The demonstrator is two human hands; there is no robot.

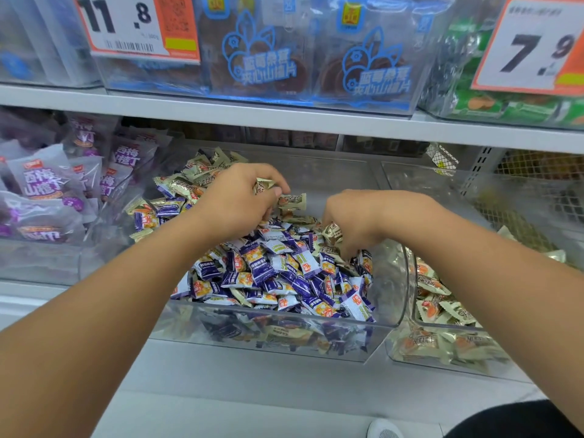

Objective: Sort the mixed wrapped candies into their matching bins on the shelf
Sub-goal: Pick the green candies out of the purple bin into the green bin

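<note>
At the frame's centre, a clear plastic bin (388,311) holds a heap of small pillow-shaped wrapped candies: purple-and-white ones (278,273) toward the front, cream-gold ones (189,181) piled at the back left. The left hand (240,197) pinches two cream-gold candies (278,192); the right hand (354,222) grips one more (331,230). A second clear bin (410,349) at lower right holds cream-gold candies only. Two orange-edged price tags read "11.8" (126,23) at upper left and "7.9" (534,49) at upper right.

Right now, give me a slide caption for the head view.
Both hands, left and right, pick cream-wrapped candies from a clear bin of mixed purple and cream pieces.
</note>
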